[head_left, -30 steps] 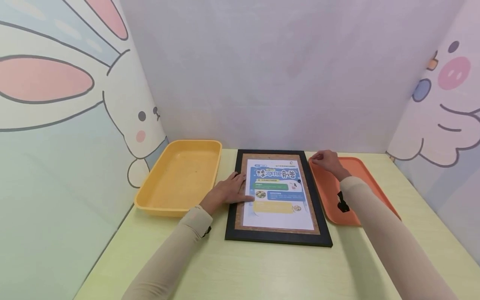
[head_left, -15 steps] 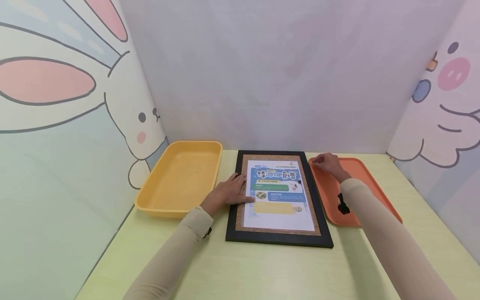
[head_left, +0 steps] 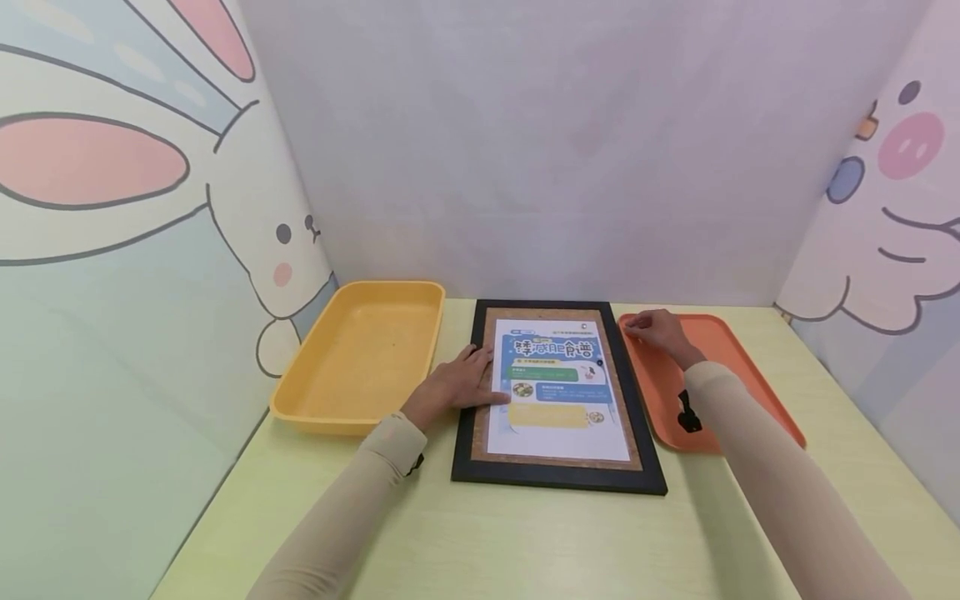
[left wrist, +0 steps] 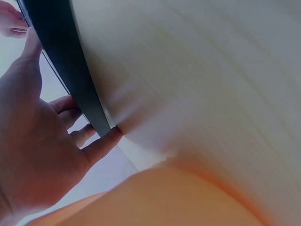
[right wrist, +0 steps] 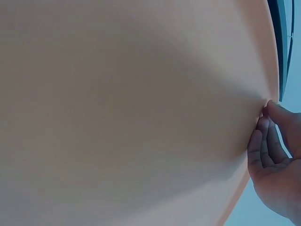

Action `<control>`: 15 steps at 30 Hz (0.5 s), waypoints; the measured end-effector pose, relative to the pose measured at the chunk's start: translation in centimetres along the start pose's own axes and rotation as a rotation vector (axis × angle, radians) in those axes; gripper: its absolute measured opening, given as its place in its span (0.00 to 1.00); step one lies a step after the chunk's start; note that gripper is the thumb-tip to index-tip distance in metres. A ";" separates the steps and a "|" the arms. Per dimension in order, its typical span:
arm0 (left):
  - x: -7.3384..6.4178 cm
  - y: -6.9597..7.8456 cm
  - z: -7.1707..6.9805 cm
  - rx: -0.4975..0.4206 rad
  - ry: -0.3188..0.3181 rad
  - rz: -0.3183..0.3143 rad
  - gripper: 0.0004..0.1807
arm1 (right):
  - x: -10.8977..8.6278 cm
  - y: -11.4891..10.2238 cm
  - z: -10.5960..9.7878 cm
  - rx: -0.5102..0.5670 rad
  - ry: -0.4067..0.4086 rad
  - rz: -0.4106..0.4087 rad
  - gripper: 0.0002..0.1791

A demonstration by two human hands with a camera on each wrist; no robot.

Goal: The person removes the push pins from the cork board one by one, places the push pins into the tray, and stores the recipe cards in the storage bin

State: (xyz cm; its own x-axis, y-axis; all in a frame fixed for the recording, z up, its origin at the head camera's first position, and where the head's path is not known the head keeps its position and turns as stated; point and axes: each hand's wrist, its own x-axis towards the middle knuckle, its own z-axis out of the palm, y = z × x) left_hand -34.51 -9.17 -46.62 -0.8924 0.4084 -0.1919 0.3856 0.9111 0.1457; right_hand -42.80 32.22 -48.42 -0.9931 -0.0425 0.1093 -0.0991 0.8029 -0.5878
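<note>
On a pale, smooth, wood-grained table, a rectangular frame with flat black borders lies in the middle, between two trays. Inside it is a mottled brown panel that looks like cork, and flat on that one white paper sheet, printed with blue, green and yellow blocks and large characters.

The person's left hand rests across the frame's left border, fingers spread wide and gripping nothing, the thumb on the sheet. The right hand is at the far left corner of the orange tray, a shallow, round-cornered one just right of the frame. Its thumb and fingertips are drawn narrowly together; whether they hold anything small cannot be told.

Left of the frame is the yellow tray, smooth and deeper-sided. Two beige sleeves reach in from the near side. Three walls enclose the table, two bearing cartoon animals.
</note>
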 end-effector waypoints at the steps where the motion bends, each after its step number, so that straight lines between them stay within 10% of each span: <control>1: 0.0 0.0 0.0 0.001 0.000 0.000 0.61 | 0.0 0.0 0.0 0.004 0.004 0.005 0.16; 15: 0.1 -0.2 -0.1 -0.008 0.002 0.019 0.60 | -0.4 0.1 0.1 0.066 -0.003 0.078 0.18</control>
State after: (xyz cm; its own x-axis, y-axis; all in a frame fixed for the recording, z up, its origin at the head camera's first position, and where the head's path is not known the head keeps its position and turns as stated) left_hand -34.69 -9.33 -46.60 -0.8852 0.4260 -0.1872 0.4009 0.9024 0.1576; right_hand -42.40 32.26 -48.55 -0.9981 0.0168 0.0585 -0.0250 0.7632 -0.6457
